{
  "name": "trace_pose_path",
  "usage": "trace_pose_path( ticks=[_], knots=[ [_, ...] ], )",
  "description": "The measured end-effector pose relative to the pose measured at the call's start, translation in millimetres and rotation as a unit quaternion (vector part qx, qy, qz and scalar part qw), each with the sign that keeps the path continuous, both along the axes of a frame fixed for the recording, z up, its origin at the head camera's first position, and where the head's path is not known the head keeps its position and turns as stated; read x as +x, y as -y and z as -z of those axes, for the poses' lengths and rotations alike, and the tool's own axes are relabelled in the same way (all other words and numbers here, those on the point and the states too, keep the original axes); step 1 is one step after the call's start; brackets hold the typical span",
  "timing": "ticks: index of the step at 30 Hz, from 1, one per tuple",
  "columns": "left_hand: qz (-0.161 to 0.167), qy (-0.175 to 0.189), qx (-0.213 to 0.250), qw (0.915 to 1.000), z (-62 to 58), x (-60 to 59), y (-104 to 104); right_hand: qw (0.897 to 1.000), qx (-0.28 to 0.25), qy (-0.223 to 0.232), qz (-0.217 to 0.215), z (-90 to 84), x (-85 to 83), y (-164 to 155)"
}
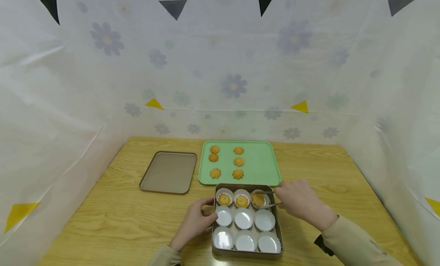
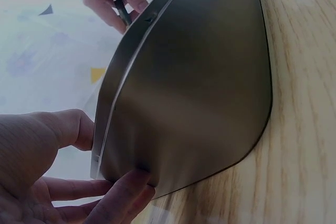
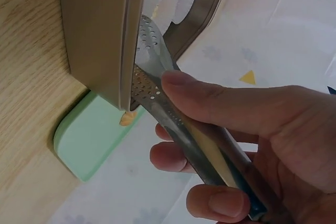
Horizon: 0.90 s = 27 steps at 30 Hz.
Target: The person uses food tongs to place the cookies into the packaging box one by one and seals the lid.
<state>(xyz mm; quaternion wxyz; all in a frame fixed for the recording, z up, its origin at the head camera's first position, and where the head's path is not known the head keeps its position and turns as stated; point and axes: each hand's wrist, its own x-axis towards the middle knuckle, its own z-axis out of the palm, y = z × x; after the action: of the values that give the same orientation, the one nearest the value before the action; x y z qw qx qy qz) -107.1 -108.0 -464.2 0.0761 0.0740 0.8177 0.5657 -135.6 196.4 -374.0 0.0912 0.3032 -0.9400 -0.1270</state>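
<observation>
A square metal tin [image 1: 279,227] with white paper cups stands at the table's near edge; its back row holds three cookies [image 1: 241,200]. My left hand [image 1: 196,220] grips the tin's left wall [image 2: 173,87], thumb on the rim and fingers against the side. My right hand [image 1: 299,203] holds metal tongs [image 1: 266,199] [image 3: 178,119], whose tips reach over the tin's right wall to the cookie [image 1: 258,199] in the back right cup. Behind the tin lies a green tray [image 1: 258,164] with several more cookies [image 1: 238,174].
A flat brown metal lid [image 1: 169,172] lies left of the green tray. White flowered plastic sheeting [image 1: 220,67] walls the wooden table [image 1: 113,212] on three sides. Bare wood shows on the left and right of the trays.
</observation>
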Motion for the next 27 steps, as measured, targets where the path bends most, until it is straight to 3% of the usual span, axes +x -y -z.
trace_pose_path(
  ticks=[9, 18, 23, 27],
  knots=[
    [0.007, 0.003, 0.002, 1.0, 1.8, -0.3, -1.0, 0.999, 0.002, -0.037, -0.039, 6.8, -1.3, 4.7],
    [-0.003, 0.004, -0.003, 1.0, 3.6, -1.2, -0.8, 0.998, -0.007, -0.042, -0.054, 4.1, -4.0, 3.1],
    [-0.001, 0.003, -0.004, 1.0, 3.6, -1.5, -0.8, 0.999, -0.017, -0.019, -0.048, -1.4, -5.5, -0.6],
    [-0.001, 0.003, -0.005, 1.0, 4.1, -1.4, -0.4, 0.997, -0.05, 0.045, -0.046, -6.5, -13.0, -8.8]
  ],
)
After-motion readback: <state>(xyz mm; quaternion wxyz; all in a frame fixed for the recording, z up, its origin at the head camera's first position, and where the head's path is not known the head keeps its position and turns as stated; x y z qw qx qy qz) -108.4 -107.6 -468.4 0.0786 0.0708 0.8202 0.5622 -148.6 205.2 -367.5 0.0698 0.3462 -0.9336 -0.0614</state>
